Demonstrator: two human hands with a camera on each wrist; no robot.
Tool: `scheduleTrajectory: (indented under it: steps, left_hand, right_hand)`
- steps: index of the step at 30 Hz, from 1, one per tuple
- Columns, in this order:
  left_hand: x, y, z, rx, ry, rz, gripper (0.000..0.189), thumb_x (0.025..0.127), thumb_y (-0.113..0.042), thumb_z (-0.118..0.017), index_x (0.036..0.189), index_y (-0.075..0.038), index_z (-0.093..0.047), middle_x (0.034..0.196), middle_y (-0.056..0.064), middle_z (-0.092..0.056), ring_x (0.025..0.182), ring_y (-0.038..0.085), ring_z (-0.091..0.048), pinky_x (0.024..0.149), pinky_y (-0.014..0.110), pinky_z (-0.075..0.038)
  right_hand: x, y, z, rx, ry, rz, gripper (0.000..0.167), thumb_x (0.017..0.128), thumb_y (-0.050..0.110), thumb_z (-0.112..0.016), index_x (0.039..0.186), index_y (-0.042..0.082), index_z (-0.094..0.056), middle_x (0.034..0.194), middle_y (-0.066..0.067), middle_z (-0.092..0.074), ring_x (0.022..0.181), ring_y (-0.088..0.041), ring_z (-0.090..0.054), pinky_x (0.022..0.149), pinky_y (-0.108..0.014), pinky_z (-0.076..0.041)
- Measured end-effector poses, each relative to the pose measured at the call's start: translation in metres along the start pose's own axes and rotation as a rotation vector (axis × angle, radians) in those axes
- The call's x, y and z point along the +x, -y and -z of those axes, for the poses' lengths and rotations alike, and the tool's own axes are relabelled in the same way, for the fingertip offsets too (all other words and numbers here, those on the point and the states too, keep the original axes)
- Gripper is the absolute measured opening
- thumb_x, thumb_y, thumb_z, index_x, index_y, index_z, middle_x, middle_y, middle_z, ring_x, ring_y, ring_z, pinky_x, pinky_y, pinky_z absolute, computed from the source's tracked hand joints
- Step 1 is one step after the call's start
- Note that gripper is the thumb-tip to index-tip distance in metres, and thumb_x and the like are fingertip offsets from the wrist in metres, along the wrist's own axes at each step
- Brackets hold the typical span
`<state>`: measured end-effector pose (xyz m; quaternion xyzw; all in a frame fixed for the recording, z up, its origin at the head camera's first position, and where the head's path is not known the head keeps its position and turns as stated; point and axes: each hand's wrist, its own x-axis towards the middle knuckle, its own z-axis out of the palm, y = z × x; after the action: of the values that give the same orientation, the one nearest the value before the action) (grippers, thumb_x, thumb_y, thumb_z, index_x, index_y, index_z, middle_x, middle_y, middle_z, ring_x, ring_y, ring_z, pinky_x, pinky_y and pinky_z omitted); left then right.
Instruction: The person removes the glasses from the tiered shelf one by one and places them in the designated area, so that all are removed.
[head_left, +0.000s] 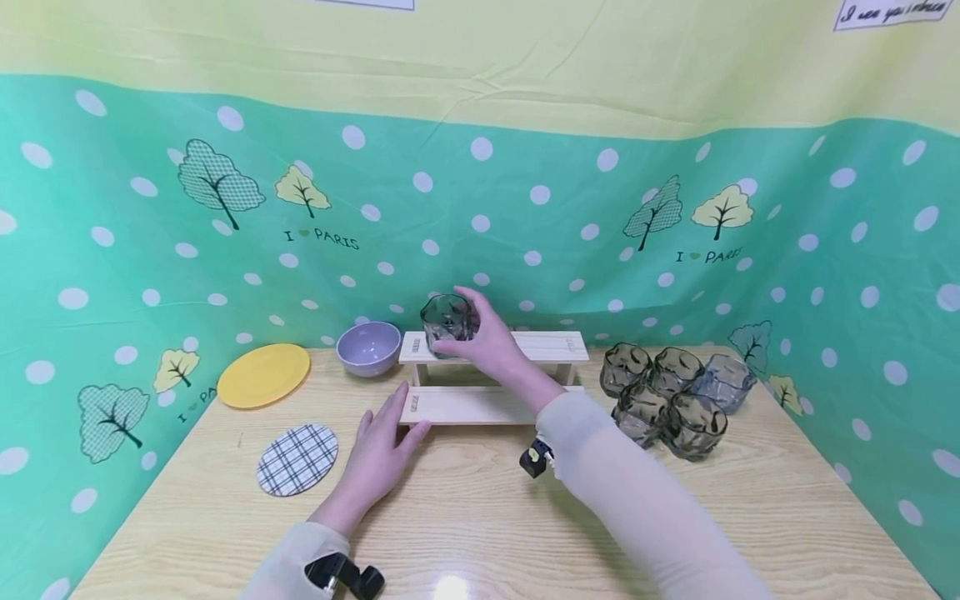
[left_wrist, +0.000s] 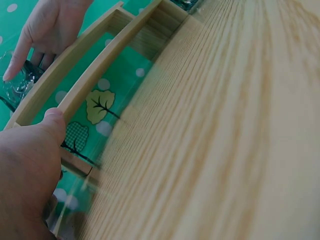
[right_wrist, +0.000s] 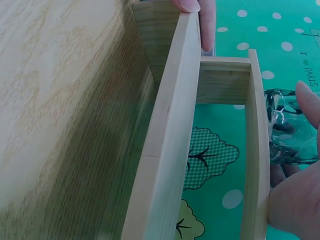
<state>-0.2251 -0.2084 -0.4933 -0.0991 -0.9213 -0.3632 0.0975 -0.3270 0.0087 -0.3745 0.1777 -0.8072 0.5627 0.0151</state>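
A two-tier wooden shelf [head_left: 471,406] stands on the table. My right hand [head_left: 491,343] grips a smoky, wavy-sided drinking glass [head_left: 444,321] at the left end of the upper tier. The glass is upright; in the right wrist view its base [right_wrist: 272,127] appears to meet the board. My left hand [head_left: 381,454] rests at the left end of the lower tier. Its thumb [left_wrist: 52,120] lies against the front edge, with straight fingers along the end. Some left fingers are hidden in the left wrist view.
Several similar glasses [head_left: 693,425] cluster right of the shelf, one of them bluish. At the left are a purple bowl [head_left: 367,348], a yellow plate [head_left: 262,377] and a checked oval mat [head_left: 298,460]. A green and yellow dotted cloth [head_left: 480,183] hangs behind the table.
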Motion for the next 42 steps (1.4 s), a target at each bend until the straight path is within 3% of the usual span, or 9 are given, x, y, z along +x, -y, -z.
scheduleTrajectory:
  steps: [16, 27, 42]
  left_hand:
    - [0.0005, 0.0014, -0.0004, -0.001, 0.003, -0.002, 0.082, 0.114, -0.042, -0.063, 0.174, -0.002, -0.026, 0.175, 0.026, -0.033, 0.163, 0.043, -0.031, 0.134, 0.067, -0.006]
    - [0.0007, 0.0017, -0.0001, 0.001, 0.008, 0.000, 0.082, 0.114, -0.043, -0.063, 0.174, -0.002, -0.025, 0.175, 0.026, -0.033, 0.163, 0.044, -0.031, 0.133, 0.068, -0.006]
    - [0.0013, 0.0006, 0.0009, 0.005, 0.020, 0.003, 0.082, 0.114, -0.043, -0.062, 0.175, -0.003, -0.024, 0.176, 0.025, -0.031, 0.163, 0.043, -0.030, 0.133, 0.068, -0.005]
  right_hand:
    - [-0.0017, -0.0023, -0.0020, -0.026, -0.008, 0.003, 0.098, 0.088, 0.029, -0.098, 0.168, 0.033, -0.043, 0.165, -0.005, -0.049, 0.147, -0.031, -0.053, 0.123, -0.053, -0.044]
    - [-0.0041, -0.0016, -0.0023, -0.007, -0.015, 0.019, 0.095, 0.087, 0.028, -0.099, 0.165, 0.030, -0.045, 0.155, -0.006, -0.056, 0.137, -0.028, -0.059, 0.117, -0.049, -0.051]
    - [-0.0042, -0.0055, -0.0045, -0.002, -0.056, 0.016, 0.095, 0.084, 0.029, -0.101, 0.163, 0.031, -0.047, 0.154, -0.001, -0.056, 0.138, -0.026, -0.058, 0.119, -0.049, -0.048]
